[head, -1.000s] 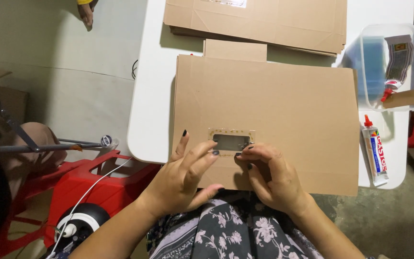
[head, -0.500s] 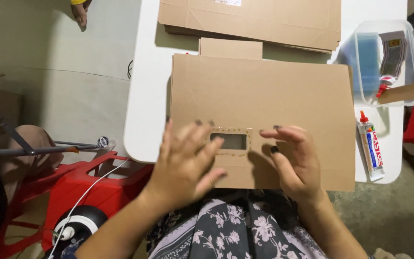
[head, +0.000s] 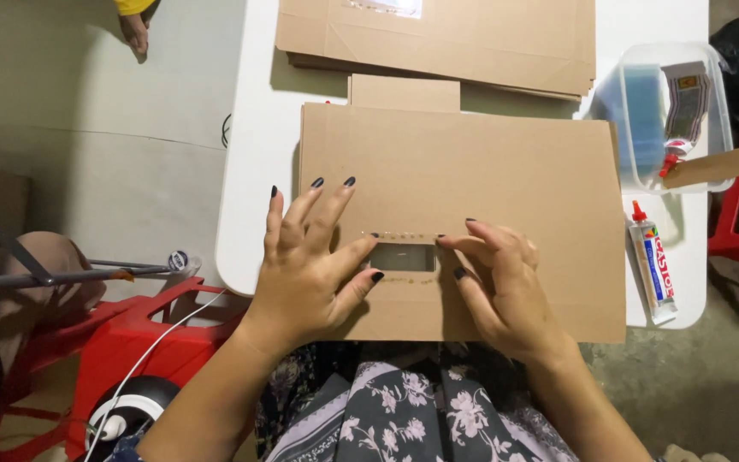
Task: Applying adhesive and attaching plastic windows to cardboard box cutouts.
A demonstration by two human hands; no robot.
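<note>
Both hands press flat on a brown cardboard sheet (head: 472, 180) that overhangs the white worktop (head: 254, 171) edge toward the person's lap, with bare worktop left of it. The left hand (head: 305, 274) lies spread, holding nothing; the right hand (head: 502, 287) pinches its fingertips at a small rectangular window (head: 402, 257) (glue dots along its top). A clear plastic tub (head: 643, 111) holds a blue block; a glue tube (head: 652, 261) lies beside.

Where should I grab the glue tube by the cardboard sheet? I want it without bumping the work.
Probably the flat body of the glue tube, pinched across its width from above. It lies flat on the white table, red cap away from the person, in a gap between the cardboard sheet and the table's right edge.
</note>
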